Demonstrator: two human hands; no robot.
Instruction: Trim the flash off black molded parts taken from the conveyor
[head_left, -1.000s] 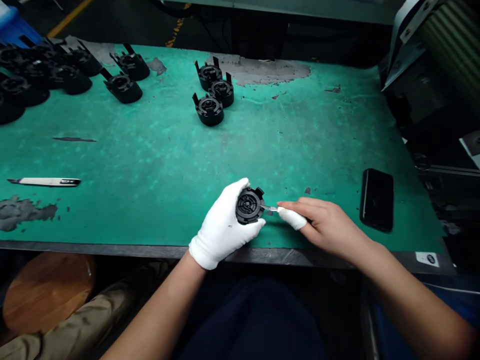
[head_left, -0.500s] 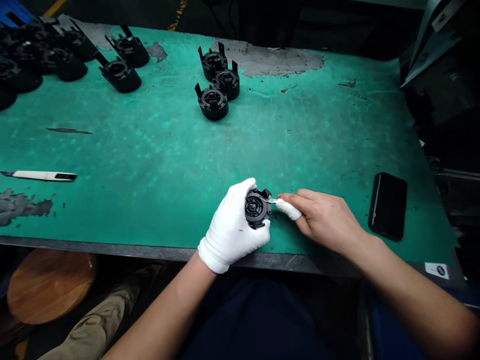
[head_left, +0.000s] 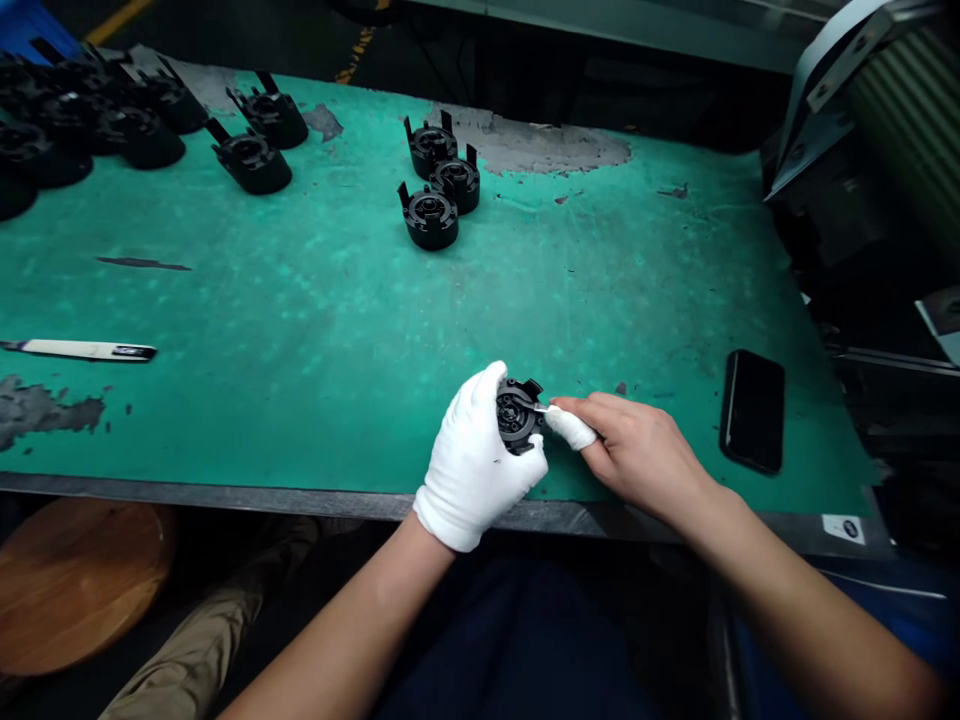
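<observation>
My left hand (head_left: 480, 460), in a white glove, is closed around a round black plastic part (head_left: 516, 418) near the table's front edge. Ribs and small holes show on the part's upward face, and a tab sticks up at its rim. My right hand (head_left: 637, 440) is bare except for a white cover on the thumb. Pinched between that thumb and the index finger is a small thin metal blade (head_left: 538, 407), its tip at the right side of the round part's face. Fingers hide the rest of the blade.
Three black cylindrical housings (head_left: 431, 218) stand together towards the back of the green table (head_left: 315, 300). Several more (head_left: 142, 135) crowd the back left. A white-handled craft knife (head_left: 90, 349) lies at left, a black phone (head_left: 753, 411) at right. Below the edge is a wooden stool (head_left: 82, 580).
The blade tip has moved slightly inward over the round part's face. Both hands keep their hold. The whole view has shifted a little.
</observation>
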